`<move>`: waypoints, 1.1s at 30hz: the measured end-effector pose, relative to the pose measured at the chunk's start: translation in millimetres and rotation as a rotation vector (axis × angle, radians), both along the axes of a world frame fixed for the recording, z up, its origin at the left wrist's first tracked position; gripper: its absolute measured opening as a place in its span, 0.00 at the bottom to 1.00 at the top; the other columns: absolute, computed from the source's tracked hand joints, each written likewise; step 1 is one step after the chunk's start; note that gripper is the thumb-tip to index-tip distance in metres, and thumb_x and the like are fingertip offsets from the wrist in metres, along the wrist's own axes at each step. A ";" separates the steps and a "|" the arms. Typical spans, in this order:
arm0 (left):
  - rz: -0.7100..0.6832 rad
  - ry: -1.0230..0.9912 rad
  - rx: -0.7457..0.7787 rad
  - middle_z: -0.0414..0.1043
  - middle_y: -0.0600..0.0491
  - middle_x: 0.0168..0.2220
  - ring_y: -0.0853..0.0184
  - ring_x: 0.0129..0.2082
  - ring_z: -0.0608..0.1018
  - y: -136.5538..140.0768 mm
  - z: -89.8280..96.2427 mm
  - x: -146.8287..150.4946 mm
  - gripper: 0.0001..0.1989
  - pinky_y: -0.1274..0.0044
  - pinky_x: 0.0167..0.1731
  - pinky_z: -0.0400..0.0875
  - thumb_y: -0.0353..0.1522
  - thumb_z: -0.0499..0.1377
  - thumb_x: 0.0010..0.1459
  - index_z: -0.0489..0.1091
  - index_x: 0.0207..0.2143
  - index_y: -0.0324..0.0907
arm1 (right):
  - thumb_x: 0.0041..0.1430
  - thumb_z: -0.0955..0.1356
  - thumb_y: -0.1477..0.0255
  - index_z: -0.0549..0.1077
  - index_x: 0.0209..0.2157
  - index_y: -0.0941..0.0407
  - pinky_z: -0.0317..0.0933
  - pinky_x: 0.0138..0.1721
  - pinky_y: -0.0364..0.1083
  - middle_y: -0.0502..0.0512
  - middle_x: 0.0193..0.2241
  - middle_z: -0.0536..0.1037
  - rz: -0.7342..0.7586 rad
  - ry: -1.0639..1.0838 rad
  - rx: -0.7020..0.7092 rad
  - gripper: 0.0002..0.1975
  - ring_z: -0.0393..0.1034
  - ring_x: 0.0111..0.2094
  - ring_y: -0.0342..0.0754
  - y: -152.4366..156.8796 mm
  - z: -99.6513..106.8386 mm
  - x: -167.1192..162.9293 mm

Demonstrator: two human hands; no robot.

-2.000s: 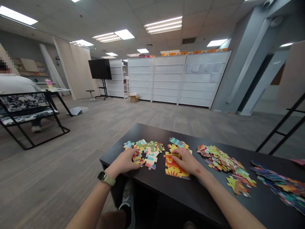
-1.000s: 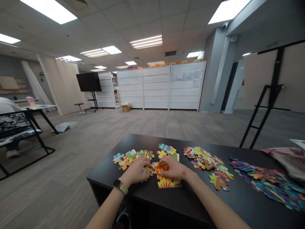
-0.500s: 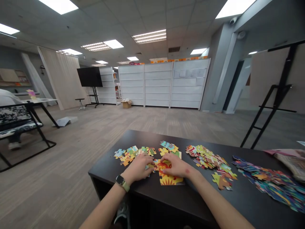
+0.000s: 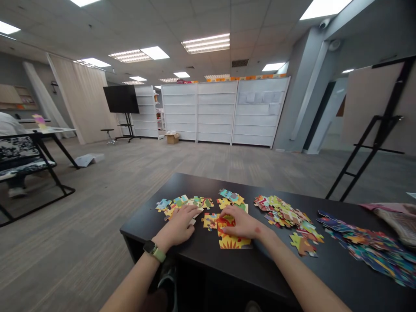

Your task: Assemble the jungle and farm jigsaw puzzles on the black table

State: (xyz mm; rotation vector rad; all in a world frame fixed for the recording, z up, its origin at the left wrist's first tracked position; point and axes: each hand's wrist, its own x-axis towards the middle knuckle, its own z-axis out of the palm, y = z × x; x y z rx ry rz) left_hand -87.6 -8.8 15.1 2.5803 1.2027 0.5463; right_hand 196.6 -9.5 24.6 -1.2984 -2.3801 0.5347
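Note:
My left hand (image 4: pixel 178 224), with a watch on its wrist, is open. Its fingers stretch over the left pile of jigsaw pieces (image 4: pixel 169 211), and a pale piece edge shows by the fingertips. My right hand (image 4: pixel 242 224) rests on a joined yellow and red puzzle section (image 4: pixel 235 243); thumb and forefinger are apart, with red puzzle surface visible between them. Between the hands lies a small group of orange and yellow pieces (image 4: pixel 209 221), beside the section's left edge. Beyond my right hand, blue and yellow pieces (image 4: pixel 231 197) lie at the section's top.
All this lies on a dark table (image 4: pixel 208 260). To the right are a mixed heap of jigsaw pieces (image 4: pixel 282 212) and a dark blue and purple heap (image 4: pixel 373 247). A cloth item (image 4: pixel 394 221) sits at the right edge. A black easel (image 4: pixel 380 130) stands behind.
My left hand has moved left, away from the small group of pieces, to the left pile. My right hand stays on the yellow and red section. The camera view has shifted slightly.

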 end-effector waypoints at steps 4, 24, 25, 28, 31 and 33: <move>-0.037 0.012 0.071 0.64 0.50 0.63 0.54 0.63 0.63 -9.5 3.3 14.9 0.25 0.57 0.63 0.53 0.26 0.55 0.56 0.68 0.56 0.50 | 0.51 0.74 0.65 0.76 0.44 0.53 0.60 0.54 0.53 0.56 0.45 0.77 -0.004 -0.009 -0.008 0.18 0.68 0.50 0.56 -0.2 1.0 -0.3; -0.064 0.057 0.100 0.70 0.49 0.54 0.54 0.56 0.71 -29.8 5.4 47.9 0.12 0.60 0.56 0.64 0.33 0.59 0.61 0.71 0.47 0.48 | 0.50 0.74 0.65 0.76 0.42 0.54 0.61 0.52 0.53 0.56 0.43 0.77 -0.016 -0.004 0.017 0.17 0.70 0.47 0.55 -1.4 1.0 -1.3; -0.063 0.056 0.104 0.70 0.49 0.54 0.54 0.55 0.71 -29.6 4.7 48.7 0.11 0.60 0.55 0.65 0.34 0.59 0.61 0.71 0.46 0.48 | 0.50 0.74 0.65 0.76 0.42 0.54 0.61 0.52 0.53 0.56 0.43 0.77 -0.020 -0.005 0.016 0.17 0.70 0.47 0.55 -1.2 0.9 -1.4; -0.052 0.038 0.105 0.67 0.47 0.57 0.53 0.59 0.67 -25.4 -1.4 48.7 0.11 0.60 0.57 0.63 0.34 0.59 0.61 0.70 0.46 0.47 | 0.50 0.74 0.65 0.76 0.43 0.54 0.61 0.53 0.53 0.57 0.44 0.77 -0.018 -0.009 0.011 0.17 0.69 0.48 0.56 -0.5 0.0 -1.2; -0.031 0.011 0.100 0.64 0.47 0.60 0.53 0.60 0.66 -19.2 -8.4 47.6 0.11 0.59 0.58 0.61 0.34 0.57 0.63 0.69 0.48 0.47 | 0.51 0.74 0.65 0.76 0.44 0.54 0.60 0.54 0.54 0.57 0.45 0.77 -0.011 0.007 0.002 0.18 0.69 0.50 0.56 0.5 -1.4 -0.8; -0.023 -0.021 0.075 0.68 0.47 0.55 0.54 0.57 0.69 -16.7 -10.6 47.4 0.12 0.60 0.56 0.63 0.34 0.58 0.63 0.67 0.49 0.47 | 0.50 0.74 0.65 0.76 0.44 0.53 0.60 0.54 0.54 0.57 0.45 0.77 -0.015 0.018 -0.003 0.18 0.69 0.49 0.56 1.0 -1.8 -0.7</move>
